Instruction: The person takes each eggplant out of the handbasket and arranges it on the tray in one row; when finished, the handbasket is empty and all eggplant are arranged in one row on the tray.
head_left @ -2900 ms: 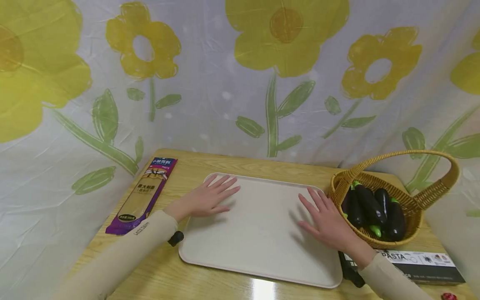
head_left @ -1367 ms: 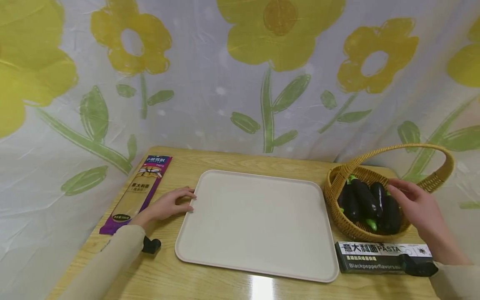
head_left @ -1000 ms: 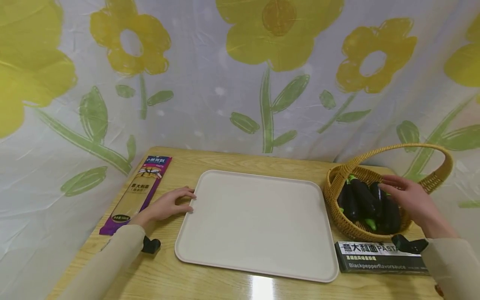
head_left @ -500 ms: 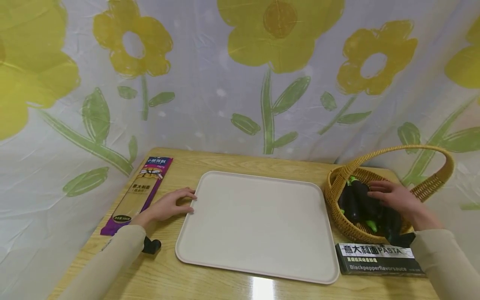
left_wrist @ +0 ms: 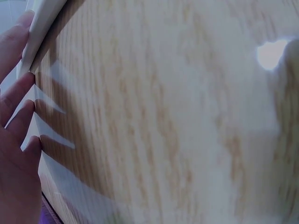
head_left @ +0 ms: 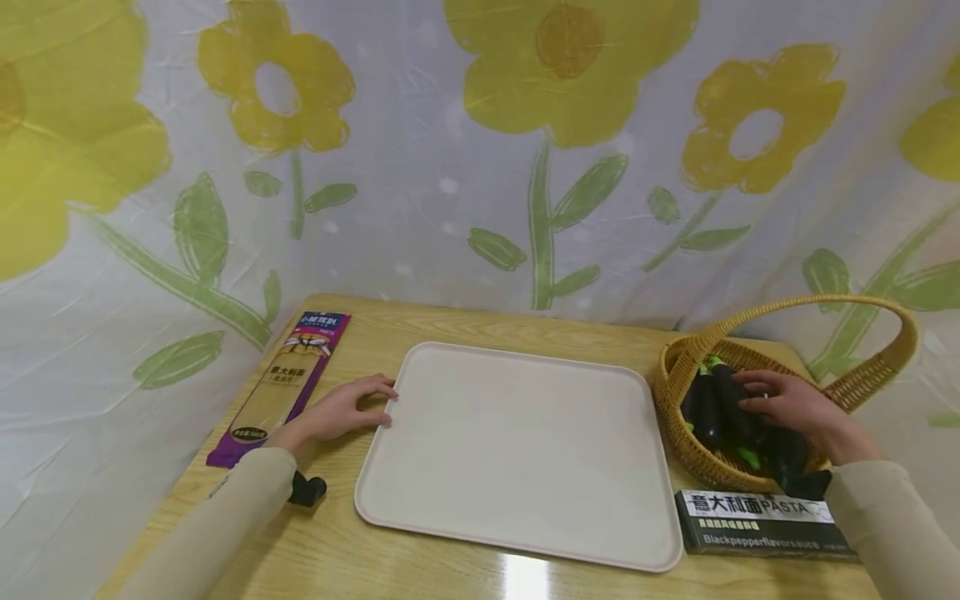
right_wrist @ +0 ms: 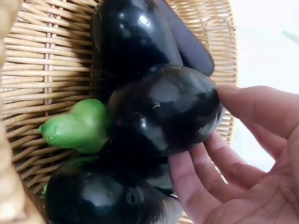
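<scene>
Your right hand (head_left: pixel 802 408) is inside the wicker basket (head_left: pixel 693 454), holding a dark, glossy eggplant (right_wrist: pixel 163 112) between thumb and fingers; the right wrist view shows your thumb on its rounded end and your other fingers curved underneath. That eggplant is in the basket among the other eggplants (right_wrist: pixel 100 200), and its green cap (right_wrist: pixel 77 128) points away from your palm. Your left hand (head_left: pixel 341 411) is relaxed, fingers slightly bent and spread, with thumb and fingertips touching the left edge of the white tray (head_left: pixel 517 458). The tray lies flat in the middle of the wooden table (head_left: pixel 480 327), with the basket just beside its right edge. To the left of the tray, near your left forearm, you have a purple pasta packet (head_left: pixel 281 387) lying at a slant. On your side of the basket, just beside the tray, lies a black and white box (head_left: pixel 765 525) printed "PASTA" and "Blackpepperflavorsauce". Your beige sleeves (head_left: pixel 225 525) reach in from the bottom corners, and behind the table hangs a pale curtain (head_left: pixel 405 167) with big yellow flowers.
</scene>
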A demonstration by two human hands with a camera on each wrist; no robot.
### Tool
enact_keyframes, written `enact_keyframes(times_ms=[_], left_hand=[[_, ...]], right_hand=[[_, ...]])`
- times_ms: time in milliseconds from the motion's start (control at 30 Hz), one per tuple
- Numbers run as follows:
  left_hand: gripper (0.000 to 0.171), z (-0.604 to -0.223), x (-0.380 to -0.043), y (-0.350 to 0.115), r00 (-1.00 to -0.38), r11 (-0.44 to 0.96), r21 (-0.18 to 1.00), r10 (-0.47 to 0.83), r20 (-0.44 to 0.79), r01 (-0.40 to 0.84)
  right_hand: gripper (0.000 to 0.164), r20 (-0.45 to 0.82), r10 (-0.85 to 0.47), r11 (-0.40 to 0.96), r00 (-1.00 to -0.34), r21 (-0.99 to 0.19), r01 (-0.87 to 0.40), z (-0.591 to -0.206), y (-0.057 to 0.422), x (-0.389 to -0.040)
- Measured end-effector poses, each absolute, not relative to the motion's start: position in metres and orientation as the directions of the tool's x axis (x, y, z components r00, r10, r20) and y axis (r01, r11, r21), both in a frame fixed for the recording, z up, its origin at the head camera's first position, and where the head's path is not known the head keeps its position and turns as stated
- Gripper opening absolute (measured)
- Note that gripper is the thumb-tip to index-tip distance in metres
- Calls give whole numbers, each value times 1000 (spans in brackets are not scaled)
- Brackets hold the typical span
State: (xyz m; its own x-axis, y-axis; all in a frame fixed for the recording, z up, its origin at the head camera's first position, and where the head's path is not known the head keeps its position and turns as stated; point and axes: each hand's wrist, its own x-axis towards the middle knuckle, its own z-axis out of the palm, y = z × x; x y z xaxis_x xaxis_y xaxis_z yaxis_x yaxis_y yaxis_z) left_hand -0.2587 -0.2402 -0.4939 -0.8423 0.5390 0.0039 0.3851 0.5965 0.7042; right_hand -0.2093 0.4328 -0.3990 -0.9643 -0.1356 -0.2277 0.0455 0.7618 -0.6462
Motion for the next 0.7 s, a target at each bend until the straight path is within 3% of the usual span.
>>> enact_keyframes(times_ms=[333, 700], left_hand=[[41, -495, -259, -240, -841, 599, 702, 541, -1, 384], [40, -494, -259, -240, -848, 611, 698, 530, -11, 373]], right_hand=[[59, -230, -174, 782, -957, -623, 7, -397, 430, -206], [53, -186, -231, 798, -955, -598, -76, -397, 429, -209]])
